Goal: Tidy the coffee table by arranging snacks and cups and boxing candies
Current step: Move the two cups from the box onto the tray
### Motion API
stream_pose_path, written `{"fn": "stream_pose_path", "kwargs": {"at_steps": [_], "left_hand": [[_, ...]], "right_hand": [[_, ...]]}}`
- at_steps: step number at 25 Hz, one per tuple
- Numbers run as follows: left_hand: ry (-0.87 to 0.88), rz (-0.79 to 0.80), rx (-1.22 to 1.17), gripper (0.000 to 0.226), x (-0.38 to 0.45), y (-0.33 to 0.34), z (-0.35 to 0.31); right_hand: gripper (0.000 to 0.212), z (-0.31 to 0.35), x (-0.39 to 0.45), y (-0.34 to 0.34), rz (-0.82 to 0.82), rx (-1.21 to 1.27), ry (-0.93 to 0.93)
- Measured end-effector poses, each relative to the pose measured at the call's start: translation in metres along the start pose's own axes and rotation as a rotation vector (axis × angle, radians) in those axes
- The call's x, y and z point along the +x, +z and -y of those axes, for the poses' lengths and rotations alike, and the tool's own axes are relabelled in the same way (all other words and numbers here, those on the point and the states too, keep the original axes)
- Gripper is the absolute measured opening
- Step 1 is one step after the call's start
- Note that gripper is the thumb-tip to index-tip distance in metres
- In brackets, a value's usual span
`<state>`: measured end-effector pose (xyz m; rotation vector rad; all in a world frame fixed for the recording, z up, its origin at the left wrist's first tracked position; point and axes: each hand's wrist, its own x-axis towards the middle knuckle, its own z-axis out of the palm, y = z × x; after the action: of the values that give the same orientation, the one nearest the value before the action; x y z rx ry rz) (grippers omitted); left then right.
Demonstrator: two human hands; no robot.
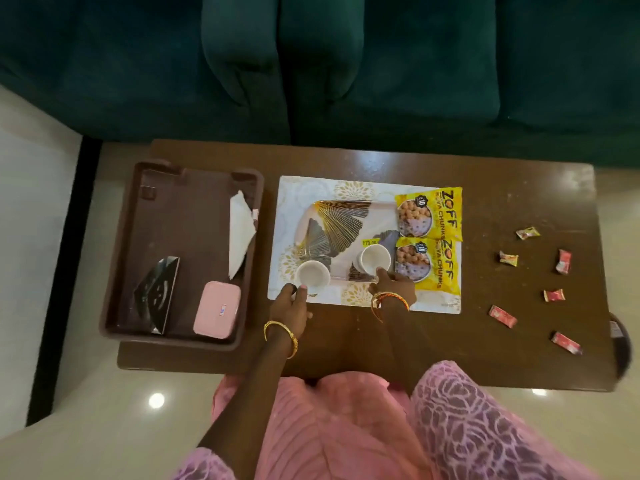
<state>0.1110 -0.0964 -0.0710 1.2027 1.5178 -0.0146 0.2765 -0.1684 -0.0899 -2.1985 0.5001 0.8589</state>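
Note:
Two white cups stand on a pink tray with a gold leaf pattern (346, 216), which lies on a white placemat (287, 202). My left hand (291, 303) grips the near side of the left cup (312, 274). My right hand (393, 285) holds the near rim of the right cup (375, 259). Two yellow snack packets (429, 216) (429, 266) lie side by side on the tray's right end. Several wrapped candies, such as a red candy (503, 316), are scattered on the table's right part. A pink box (217, 309) sits in the brown tray (131, 237).
The brown tray at the left also holds a white napkin (239, 233) and a black patterned card (159, 292). A dark green sofa (346, 64) stands behind the brown coffee table (346, 341). A dark round object (621, 344) sits past the table's right edge.

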Motion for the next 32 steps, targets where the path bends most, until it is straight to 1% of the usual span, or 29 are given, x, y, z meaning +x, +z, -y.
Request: {"fn": "stream_pose_path", "kwargs": {"at_steps": [5,13,16,18,19,20,21,22,23,25,26,27,29,31,32], "left_hand": [[-0.031,0.022,0.059,0.026,-0.001,0.029,-0.001],[-0.048,0.075,0.111,0.025,0.001,0.041,-0.011],[-0.034,0.096,0.128,0.022,0.007,0.042,-0.024],[-0.019,0.097,0.141,0.022,0.009,0.042,-0.036],[-0.014,0.102,0.136,0.023,0.01,0.042,-0.041],[-0.015,0.111,0.127,0.024,0.01,0.043,-0.047],[-0.015,0.127,0.12,0.027,0.011,0.044,-0.053],[-0.007,0.146,0.123,0.029,0.011,0.046,-0.06],[0.012,0.168,0.136,0.031,0.012,0.048,-0.066],[0.077,0.207,0.198,0.031,0.016,0.051,-0.08],[0.118,0.222,0.246,0.029,0.02,0.052,-0.087],[0.157,0.234,0.298,0.025,0.024,0.052,-0.094],[0.21,0.25,0.353,0.018,0.034,0.052,-0.108],[0.231,0.274,0.292,0.017,0.044,0.058,-0.122],[0.241,0.271,0.232,0.017,0.046,0.063,-0.128]], "right_hand": [[0.034,-0.001,0.026,-0.005,-0.043,0.025,0.089],[0.034,-0.004,0.028,-0.009,-0.04,0.025,0.147],[0.04,0.001,0.029,-0.017,0.01,-0.134,0.153],[0.047,0.01,0.025,-0.025,-0.039,-0.212,0.157],[0.05,0.016,0.02,-0.03,-0.088,-0.199,0.132],[0.05,0.022,0.016,-0.032,-0.122,-0.157,0.058],[0.044,0.029,0.012,-0.033,-0.1,-0.094,-0.055],[0.038,0.036,0.009,-0.033,-0.008,-0.063,-0.184],[0.036,0.045,0.004,-0.033,0.128,-0.098,-0.314],[0.04,0.062,0.0,-0.034,0.382,-0.287,-0.523],[0.04,0.069,0.006,-0.032,0.452,-0.391,-0.609],[0.036,0.078,0.012,-0.031,0.485,-0.474,-0.672],[0.029,0.093,0.023,-0.027,0.453,-0.54,-0.731],[0.026,0.108,0.034,-0.021,0.34,-0.528,-0.738],[0.025,0.113,0.037,-0.019,0.263,-0.524,-0.713]]}}
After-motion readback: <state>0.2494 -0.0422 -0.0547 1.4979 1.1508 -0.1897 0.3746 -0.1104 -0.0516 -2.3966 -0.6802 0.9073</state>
